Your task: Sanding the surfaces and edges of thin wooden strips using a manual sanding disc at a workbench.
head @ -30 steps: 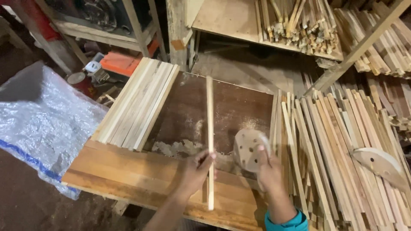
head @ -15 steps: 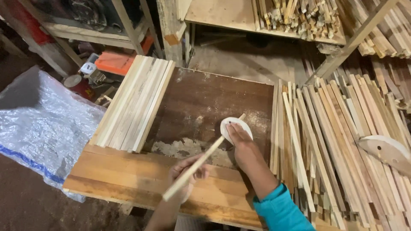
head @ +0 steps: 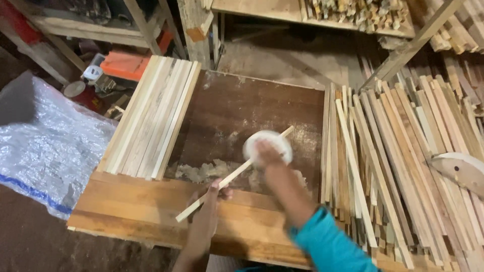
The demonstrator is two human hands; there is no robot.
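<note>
Head view: the left hand [head: 209, 204] has its fingers closed around a thin wooden stick [head: 234, 175], which lies diagonally across the dark brown board [head: 242, 108], its lower end over the front plank [head: 131, 206] and its upper end near the slat pile [head: 398, 166] on the right. The right hand [head: 267, 153], blurred, presses a pale round pad [head: 267, 146] against the stick's upper part; whether its fingers clamp the pad cannot be told. Planed slats [head: 151, 116] lie side by side at left, with shavings [head: 201, 171] just below them.

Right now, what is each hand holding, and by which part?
The left hand grips a thin wooden stick near its lower end. The right hand presses a pale round pad against the stick; its exact grip is blurred.
</note>
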